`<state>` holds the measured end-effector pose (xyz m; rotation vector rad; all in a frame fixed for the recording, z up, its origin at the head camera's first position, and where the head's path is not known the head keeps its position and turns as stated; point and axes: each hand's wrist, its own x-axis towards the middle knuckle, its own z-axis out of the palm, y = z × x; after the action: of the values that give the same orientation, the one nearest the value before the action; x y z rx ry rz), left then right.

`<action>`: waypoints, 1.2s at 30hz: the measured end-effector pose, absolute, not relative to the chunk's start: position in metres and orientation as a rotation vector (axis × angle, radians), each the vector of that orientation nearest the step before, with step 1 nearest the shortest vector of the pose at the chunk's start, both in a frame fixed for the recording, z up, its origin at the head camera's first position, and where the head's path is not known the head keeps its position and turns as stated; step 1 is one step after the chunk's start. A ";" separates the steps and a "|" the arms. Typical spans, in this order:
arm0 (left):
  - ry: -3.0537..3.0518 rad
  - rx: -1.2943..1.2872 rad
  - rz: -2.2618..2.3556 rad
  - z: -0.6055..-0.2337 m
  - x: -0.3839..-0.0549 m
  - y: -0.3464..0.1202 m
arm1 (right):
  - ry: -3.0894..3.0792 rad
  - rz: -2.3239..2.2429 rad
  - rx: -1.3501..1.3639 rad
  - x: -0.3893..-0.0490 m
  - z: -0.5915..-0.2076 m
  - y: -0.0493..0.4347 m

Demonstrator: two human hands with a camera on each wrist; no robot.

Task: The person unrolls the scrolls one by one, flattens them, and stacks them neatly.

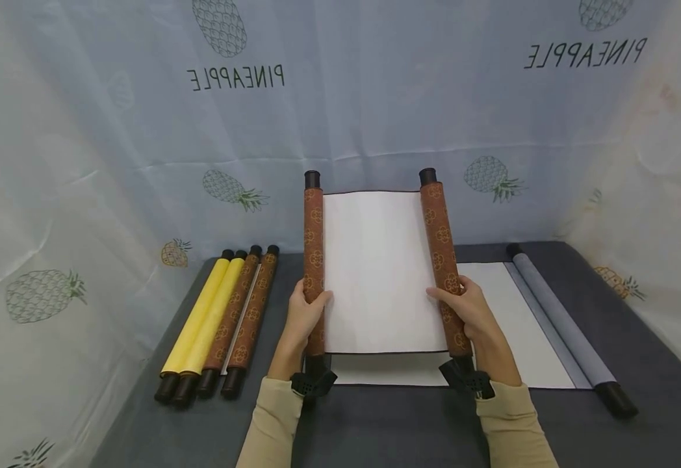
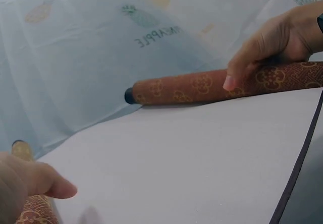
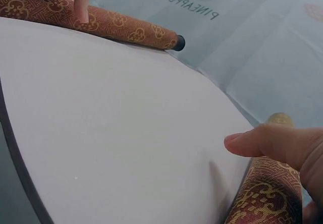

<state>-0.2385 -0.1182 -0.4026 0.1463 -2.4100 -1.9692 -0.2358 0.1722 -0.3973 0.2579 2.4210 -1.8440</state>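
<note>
A brown hanging scroll with gold flower patterns hangs part-unrolled above the table, its blank white paper (image 1: 381, 273) facing me. My left hand (image 1: 303, 318) grips the lower half of its left roll (image 1: 314, 240), thumb along the paper's edge. Round the lower half of the right roll (image 1: 438, 240) my right hand (image 1: 470, 309) is wrapped, the thumb pointing inward over the paper. Both rolls stand nearly upright with dark end knobs. In the left wrist view, the left thumb (image 2: 53, 183) lies over the paper; the right wrist view shows the right thumb (image 3: 252, 141) likewise.
Behind and below lies another opened scroll, its white sheet (image 1: 513, 312) running to a grey-blue roll (image 1: 563, 318) at the right. Two yellow rolls (image 1: 197, 318) and two brown patterned rolls (image 1: 253, 312) lie at the left of the dark table (image 1: 387, 429). Pineapple-print curtains (image 1: 375, 97) surround it.
</note>
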 end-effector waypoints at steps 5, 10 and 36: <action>-2.445 0.148 -1.873 -0.404 -0.239 -0.119 | 2.416 -1.859 0.265 -0.235 -0.399 0.173; -2.447 0.183 -1.856 -0.406 -0.238 -0.121 | 2.419 -1.837 0.293 -0.235 -0.401 0.176; -2.451 0.124 -1.804 -0.403 -0.238 -0.138 | 2.481 -1.758 0.376 -0.235 -0.399 0.191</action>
<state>-0.2376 -0.1383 -0.4032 0.1244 -2.4509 -1.8039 -0.2352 0.1907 -0.3995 0.3757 2.4811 -1.7575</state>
